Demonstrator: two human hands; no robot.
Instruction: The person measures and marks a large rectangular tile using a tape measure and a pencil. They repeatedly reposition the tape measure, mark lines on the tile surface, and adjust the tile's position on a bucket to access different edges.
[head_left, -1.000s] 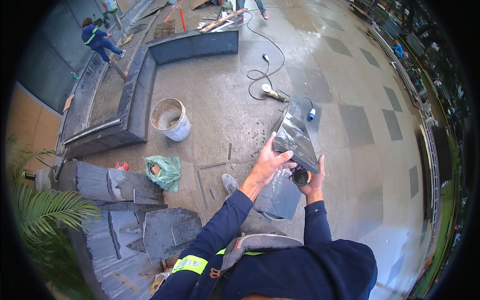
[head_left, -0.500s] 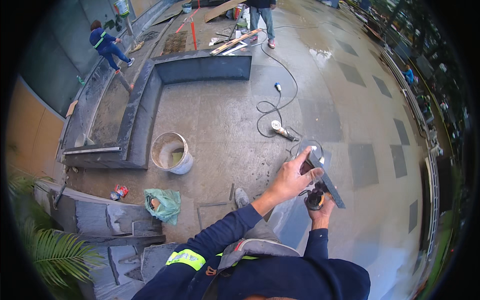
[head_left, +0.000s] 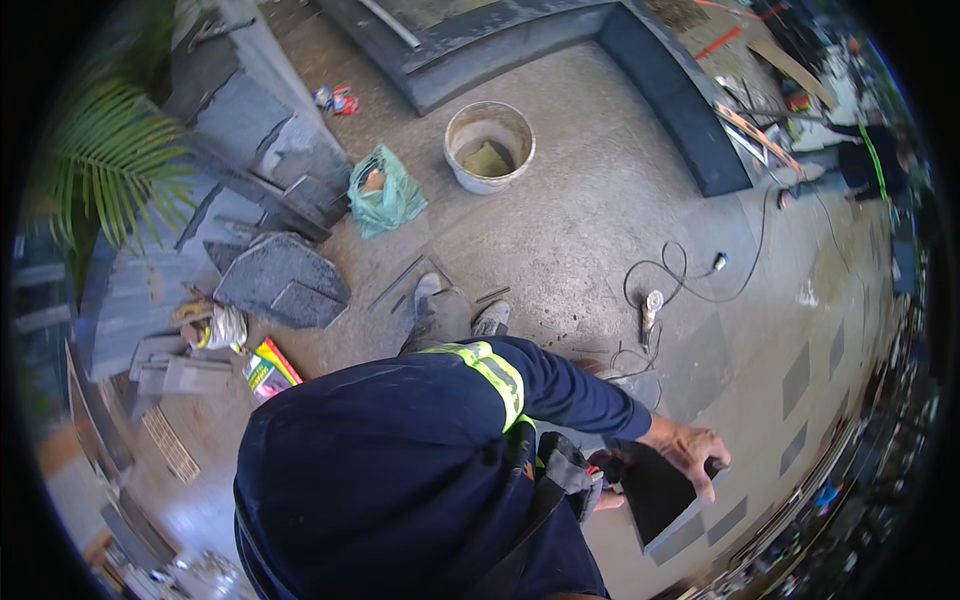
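Observation:
My left hand [head_left: 690, 455] reaches across to the lower right and grips the upper edge of a dark stone tile [head_left: 655, 490], its fingers bent over the edge. A small dark knob-like shape [head_left: 715, 467] shows by the fingertips; what it is I cannot make out. Beside the tile's left edge a bit of my right hand [head_left: 607, 499] shows. Its fingers are mostly hidden behind the grey cloth cap [head_left: 568, 468] and the tile. A small angle grinder [head_left: 650, 308] with a cord lies on the wet floor beyond the tile.
A dark low wall [head_left: 510, 55] bends round the far side. Nearer stand a white bucket [head_left: 490, 150] and a green plastic bag [head_left: 385, 195]. Stone slabs [head_left: 280, 280] are piled at left beside a palm frond [head_left: 120, 170]. A person [head_left: 870, 165] is at far right.
My view has turned, so the scene has swung round. My left hand has shifted from pointing on the tile's end to gripping its edge. My right hand is now mostly hidden.

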